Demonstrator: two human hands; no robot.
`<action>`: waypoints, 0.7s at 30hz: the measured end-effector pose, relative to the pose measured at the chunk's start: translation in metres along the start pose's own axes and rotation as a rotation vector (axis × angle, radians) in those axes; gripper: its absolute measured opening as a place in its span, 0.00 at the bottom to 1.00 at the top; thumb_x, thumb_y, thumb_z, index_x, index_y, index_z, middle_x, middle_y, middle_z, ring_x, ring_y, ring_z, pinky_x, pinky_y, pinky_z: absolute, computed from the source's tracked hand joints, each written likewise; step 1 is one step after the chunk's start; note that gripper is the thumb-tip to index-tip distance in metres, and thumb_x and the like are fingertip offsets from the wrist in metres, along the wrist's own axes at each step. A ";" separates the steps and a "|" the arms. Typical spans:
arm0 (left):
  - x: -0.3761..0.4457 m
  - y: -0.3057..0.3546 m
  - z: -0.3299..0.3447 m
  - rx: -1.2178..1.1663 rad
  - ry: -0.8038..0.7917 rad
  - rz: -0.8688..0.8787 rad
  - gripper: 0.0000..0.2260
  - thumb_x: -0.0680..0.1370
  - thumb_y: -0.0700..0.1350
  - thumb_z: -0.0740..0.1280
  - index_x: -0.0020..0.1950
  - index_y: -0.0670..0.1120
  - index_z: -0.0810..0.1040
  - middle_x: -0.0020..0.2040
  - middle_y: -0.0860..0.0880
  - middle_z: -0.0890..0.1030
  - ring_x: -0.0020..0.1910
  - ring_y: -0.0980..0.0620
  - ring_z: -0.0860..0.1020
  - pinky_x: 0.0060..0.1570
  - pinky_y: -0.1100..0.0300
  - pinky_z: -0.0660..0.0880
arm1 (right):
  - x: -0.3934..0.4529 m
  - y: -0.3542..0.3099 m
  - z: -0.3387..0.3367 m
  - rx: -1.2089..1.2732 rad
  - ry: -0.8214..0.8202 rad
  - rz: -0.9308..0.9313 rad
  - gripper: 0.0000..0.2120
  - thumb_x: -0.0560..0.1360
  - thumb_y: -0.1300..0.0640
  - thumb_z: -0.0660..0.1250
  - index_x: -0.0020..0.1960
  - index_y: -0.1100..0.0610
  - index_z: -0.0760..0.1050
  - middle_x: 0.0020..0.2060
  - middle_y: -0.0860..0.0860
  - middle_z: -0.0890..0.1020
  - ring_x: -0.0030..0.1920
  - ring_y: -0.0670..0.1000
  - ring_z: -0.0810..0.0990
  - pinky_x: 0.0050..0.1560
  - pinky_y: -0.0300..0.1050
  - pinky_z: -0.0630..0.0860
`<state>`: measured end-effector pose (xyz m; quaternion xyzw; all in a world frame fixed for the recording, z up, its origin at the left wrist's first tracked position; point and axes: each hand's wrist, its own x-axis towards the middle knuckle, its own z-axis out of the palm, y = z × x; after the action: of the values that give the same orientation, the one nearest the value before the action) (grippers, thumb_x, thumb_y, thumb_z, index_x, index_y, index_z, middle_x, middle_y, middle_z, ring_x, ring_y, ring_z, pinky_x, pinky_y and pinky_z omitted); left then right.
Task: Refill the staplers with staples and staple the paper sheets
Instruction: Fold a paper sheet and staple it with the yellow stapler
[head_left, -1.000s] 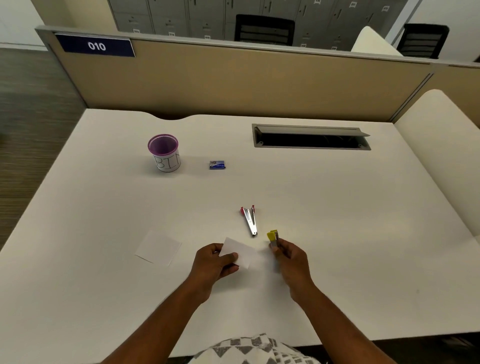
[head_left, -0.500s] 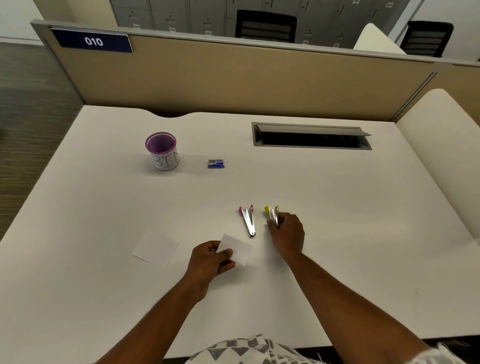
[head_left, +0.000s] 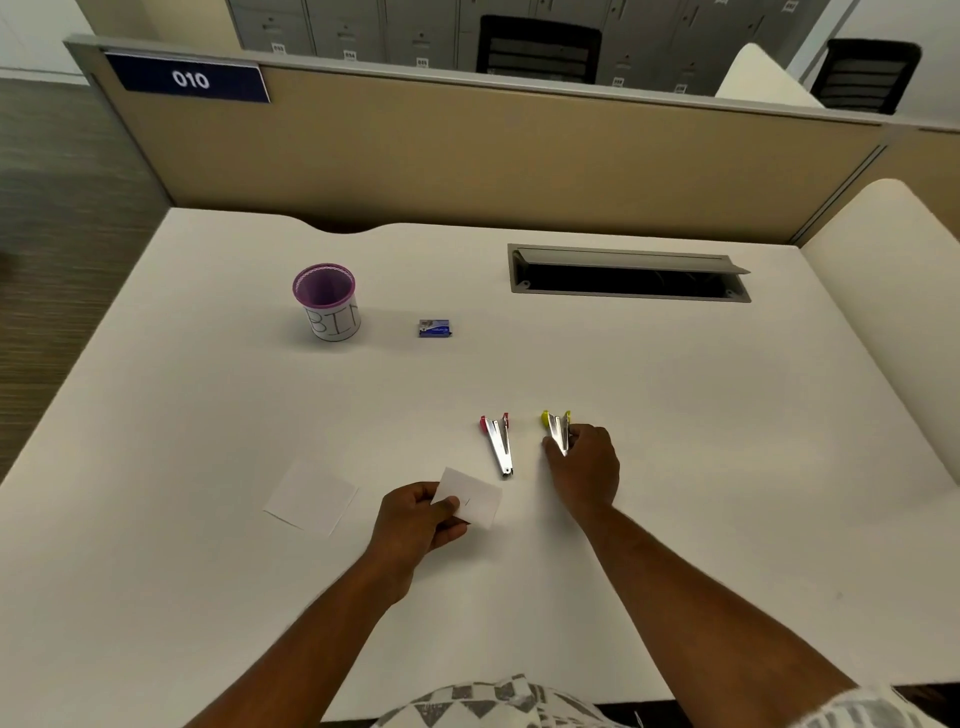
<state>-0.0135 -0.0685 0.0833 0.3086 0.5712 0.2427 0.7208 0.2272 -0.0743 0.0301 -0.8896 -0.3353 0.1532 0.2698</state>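
On the near middle of the white desk (head_left: 675, 415), the right hand (head_left: 584, 467) rests with its fingers curled round the near end of the yellow stapler (head_left: 557, 428), which lies on the desktop with its yellow end pointing far. Just left of it, apart from both hands, lies the red stapler (head_left: 498, 441), parallel, its red end also far and its metal tip near. The left hand (head_left: 415, 519) pinches a small paper (head_left: 475, 496) between thumb and fingers by its left edge; the sheet is tilted, and a short dark mark shows near its middle. It sits just near of the red stapler's tip. Further left, a second paper (head_left: 311, 499) lies flat on the desk, touched by nothing. Far left stands a purple-rimmed cup (head_left: 326, 304) with "BIN" written on its white side, and right of it, well apart, a small blue staple box (head_left: 435, 328). At the far right of the desk an open cable slot (head_left: 628, 274) is set into the top. A tan partition (head_left: 519, 156) bearing a "010" sign (head_left: 189, 79) closes the far edge.
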 end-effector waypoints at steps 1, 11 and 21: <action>0.000 0.001 0.001 0.004 -0.002 -0.001 0.06 0.79 0.35 0.68 0.51 0.45 0.80 0.52 0.42 0.85 0.47 0.45 0.86 0.45 0.56 0.84 | -0.001 -0.001 -0.002 -0.018 0.010 0.012 0.18 0.74 0.46 0.73 0.58 0.55 0.79 0.55 0.53 0.79 0.56 0.57 0.79 0.53 0.50 0.76; -0.002 0.006 0.012 0.049 -0.028 0.042 0.09 0.80 0.37 0.67 0.60 0.40 0.79 0.54 0.41 0.84 0.50 0.45 0.86 0.49 0.55 0.84 | -0.080 -0.028 -0.022 0.612 -0.354 0.175 0.09 0.78 0.45 0.70 0.46 0.50 0.83 0.40 0.48 0.86 0.41 0.49 0.86 0.36 0.44 0.80; -0.017 0.009 0.022 0.202 -0.038 0.186 0.13 0.80 0.41 0.69 0.64 0.42 0.78 0.56 0.43 0.84 0.49 0.47 0.86 0.50 0.58 0.83 | -0.111 -0.026 -0.050 0.752 -0.506 0.153 0.05 0.76 0.60 0.74 0.50 0.51 0.82 0.41 0.52 0.88 0.40 0.51 0.86 0.42 0.40 0.82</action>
<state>0.0043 -0.0776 0.1048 0.4360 0.5479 0.2438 0.6710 0.1558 -0.1523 0.0962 -0.6868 -0.2451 0.4960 0.4713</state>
